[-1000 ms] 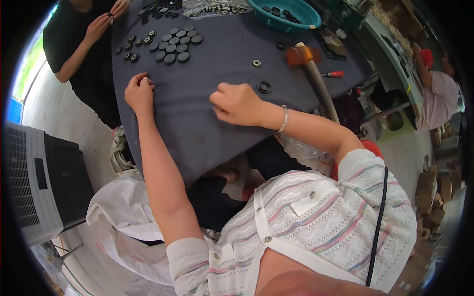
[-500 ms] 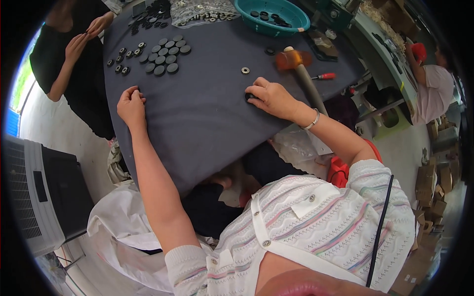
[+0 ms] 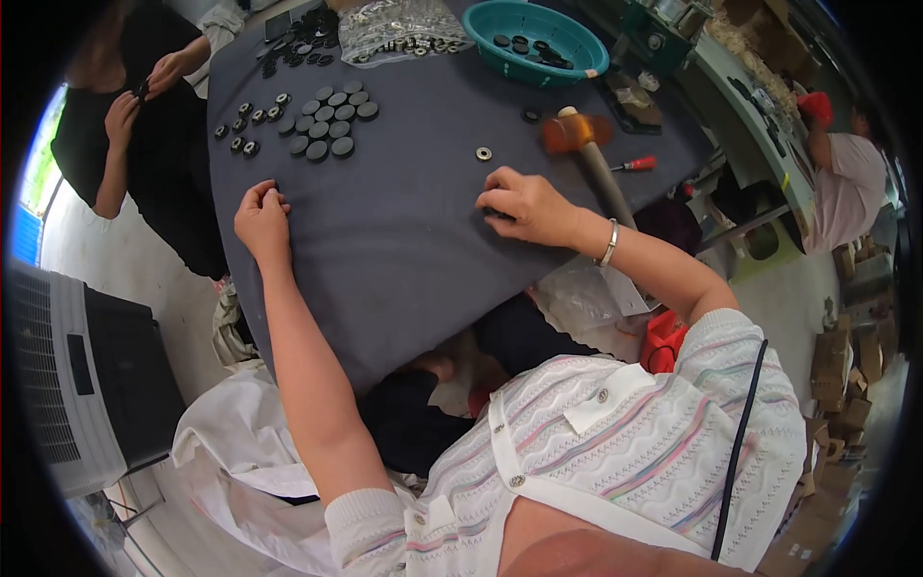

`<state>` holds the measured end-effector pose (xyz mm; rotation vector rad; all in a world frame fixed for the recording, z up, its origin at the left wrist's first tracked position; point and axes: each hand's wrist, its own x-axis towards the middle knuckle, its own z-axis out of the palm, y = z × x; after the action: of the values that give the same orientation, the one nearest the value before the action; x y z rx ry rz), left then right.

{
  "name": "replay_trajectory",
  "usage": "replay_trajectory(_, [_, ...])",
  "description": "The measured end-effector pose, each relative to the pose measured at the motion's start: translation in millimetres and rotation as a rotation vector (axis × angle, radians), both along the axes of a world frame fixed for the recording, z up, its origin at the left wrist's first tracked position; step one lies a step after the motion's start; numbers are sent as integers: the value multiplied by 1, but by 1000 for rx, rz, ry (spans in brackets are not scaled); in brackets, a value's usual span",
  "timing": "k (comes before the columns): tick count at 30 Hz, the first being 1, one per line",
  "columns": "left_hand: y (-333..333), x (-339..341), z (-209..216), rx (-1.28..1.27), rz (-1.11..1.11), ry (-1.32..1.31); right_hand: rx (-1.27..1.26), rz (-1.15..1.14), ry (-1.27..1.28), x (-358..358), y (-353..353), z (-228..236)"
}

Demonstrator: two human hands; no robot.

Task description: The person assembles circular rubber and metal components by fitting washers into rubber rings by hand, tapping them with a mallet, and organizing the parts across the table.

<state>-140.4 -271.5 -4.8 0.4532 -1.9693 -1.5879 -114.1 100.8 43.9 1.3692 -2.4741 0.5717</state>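
My right hand (image 3: pixel 529 210) is closed around a black round disc (image 3: pixel 496 213) at the right of the grey-covered table. Just beyond it a small metal-centred ring piece (image 3: pixel 484 154) lies loose. My left hand (image 3: pixel 262 223) rests at the table's left side with its fingers pinched together. A small dark bit shows at those fingertips, too little to name. Farther off lies a cluster of flat dark discs (image 3: pixel 332 118). Left of the cluster are several smaller black pieces with metal centres (image 3: pixel 252 120).
A mallet with an amber head (image 3: pixel 575 133) and a red-handled screwdriver (image 3: pixel 637 163) lie on the right. At the back are a teal basin (image 3: pixel 481 53) holding dark discs and a clear bag of metal pieces (image 3: pixel 404 37). Another person (image 3: pixel 144 144) works at the far left.
The whole view has shifted, so the table appears slightly lower. My right hand has drawn a little toward me with the disc. My left hand keeps about the same place and pinch.
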Motion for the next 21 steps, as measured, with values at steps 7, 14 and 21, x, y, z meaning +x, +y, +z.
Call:
replay_trajectory(7, [2, 1, 1, 28, 13, -23, -267, -313, 539, -131, 48, 73])
replay_trajectory(14, [0, 2, 2, 5, 4, -4, 77, -763, 647, -209, 83, 80])
replay_trajectory(21, [-1, 0, 0, 2, 10, -4, 321, -436, 19, -155, 62, 48])
